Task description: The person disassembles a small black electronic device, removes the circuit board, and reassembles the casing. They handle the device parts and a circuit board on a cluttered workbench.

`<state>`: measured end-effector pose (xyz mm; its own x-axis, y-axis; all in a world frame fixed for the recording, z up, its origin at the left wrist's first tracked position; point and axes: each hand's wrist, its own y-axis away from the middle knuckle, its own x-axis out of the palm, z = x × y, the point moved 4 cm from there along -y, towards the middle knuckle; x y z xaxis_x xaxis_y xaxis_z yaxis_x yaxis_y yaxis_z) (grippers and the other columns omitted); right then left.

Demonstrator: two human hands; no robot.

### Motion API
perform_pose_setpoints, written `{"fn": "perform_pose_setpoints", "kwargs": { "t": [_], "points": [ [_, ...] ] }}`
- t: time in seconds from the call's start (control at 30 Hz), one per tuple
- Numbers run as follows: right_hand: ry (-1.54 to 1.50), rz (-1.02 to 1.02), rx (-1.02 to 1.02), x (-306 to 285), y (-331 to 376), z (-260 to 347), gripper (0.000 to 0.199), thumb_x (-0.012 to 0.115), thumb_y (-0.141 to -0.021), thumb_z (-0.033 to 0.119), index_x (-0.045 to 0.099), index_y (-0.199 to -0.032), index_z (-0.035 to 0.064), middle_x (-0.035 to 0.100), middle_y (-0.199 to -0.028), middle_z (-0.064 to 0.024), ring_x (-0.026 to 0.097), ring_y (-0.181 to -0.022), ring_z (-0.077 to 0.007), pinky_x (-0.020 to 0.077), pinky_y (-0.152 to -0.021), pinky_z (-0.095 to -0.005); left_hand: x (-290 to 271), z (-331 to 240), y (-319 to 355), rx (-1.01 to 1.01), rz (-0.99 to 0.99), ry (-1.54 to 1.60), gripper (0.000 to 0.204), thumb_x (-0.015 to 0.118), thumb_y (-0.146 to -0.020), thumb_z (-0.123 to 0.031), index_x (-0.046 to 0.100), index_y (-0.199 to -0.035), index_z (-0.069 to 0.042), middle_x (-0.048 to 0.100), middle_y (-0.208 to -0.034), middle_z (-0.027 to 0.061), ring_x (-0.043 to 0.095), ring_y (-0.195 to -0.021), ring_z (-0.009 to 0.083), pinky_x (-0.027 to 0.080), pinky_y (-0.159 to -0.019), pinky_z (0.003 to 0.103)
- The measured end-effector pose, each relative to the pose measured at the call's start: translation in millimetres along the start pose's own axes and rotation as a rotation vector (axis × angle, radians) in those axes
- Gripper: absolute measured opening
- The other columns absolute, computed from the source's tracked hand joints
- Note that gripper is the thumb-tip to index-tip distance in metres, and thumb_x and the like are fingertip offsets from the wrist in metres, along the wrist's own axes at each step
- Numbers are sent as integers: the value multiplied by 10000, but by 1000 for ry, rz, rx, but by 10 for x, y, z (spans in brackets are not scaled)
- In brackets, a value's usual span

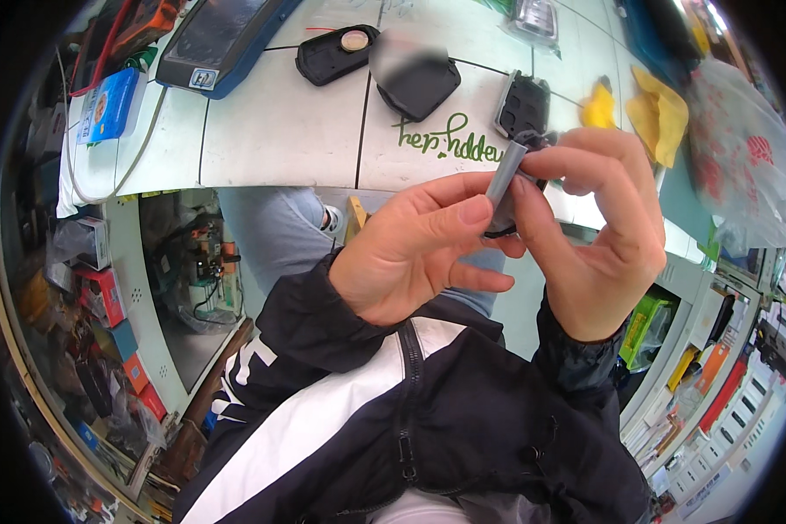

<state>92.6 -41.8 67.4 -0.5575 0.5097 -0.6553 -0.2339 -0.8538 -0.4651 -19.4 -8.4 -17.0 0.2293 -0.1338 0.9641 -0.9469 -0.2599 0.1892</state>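
Evidently both hands work one small black key fob, raised just below the white counter edge: left hand pinches its lower end steady, while right hand closes around a grey, possibly metal, tool.

Small repair shop: white counter strewn with opened key-fob shells, shelves of boxed stock, circuit boards below.

Black windbreaker-type jacket with a big white panel across the front — dark zipper down the middle, elastic gathered cuffs, plus light blue-grey trousers underneath.
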Motion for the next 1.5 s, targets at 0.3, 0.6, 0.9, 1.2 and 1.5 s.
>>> {"fn": "perform_pose_setpoints", "kwargs": {
  "t": [0.3,0.6,0.9,1.2,1.5],
  "points": [
    [34,-76,-26,44,28,-31,210,641,-571,-99,558,-743,-10,542,-774,-67,498,-652,-147,401,-576,-239,13,25,-24,38,-47,-77,391,574,-896,-163,462,-1246,-29,546,-1119,61,564,-1019,153,557,-796,351],
    [6,-66,-41,69,-21,-57,202,573,-562,-112,522,-727,-8,535,-770,-81,500,-666,-162,407,-621,-241,48,32,-4,90,-1,10,345,508,-935,-230,464,-1216,-35,559,-1112,61,572,-1025,165,548,-811,355],
    [-296,-285,-32,-16,130,-248,236,600,-586,-74,539,-793,21,548,-879,-101,520,-745,-158,431,-674,-253,65,-17,-1,60,31,131,291,453,-956,-296,495,-1091,-40,560,-1128,87,563,-1062,214,541,-822,352],
    [-860,-370,266,-156,191,-642,193,548,-808,162,531,-907,-3,504,-1013,-125,569,-891,-221,481,-780,-342,34,-26,-18,70,52,114,519,257,-992,-335,233,-1379,11,342,-1343,286,476,-1185,323,532,-871,396],
    [-733,-446,319,-459,237,-774,87,528,-768,69,548,-836,17,595,-1059,-190,598,-886,-181,494,-798,-289,159,-828,-112,378,-194,-763,401,377,-962,-246,457,-1252,18,595,-1085,183,627,-960,262,563,-695,289]
  ]
}}
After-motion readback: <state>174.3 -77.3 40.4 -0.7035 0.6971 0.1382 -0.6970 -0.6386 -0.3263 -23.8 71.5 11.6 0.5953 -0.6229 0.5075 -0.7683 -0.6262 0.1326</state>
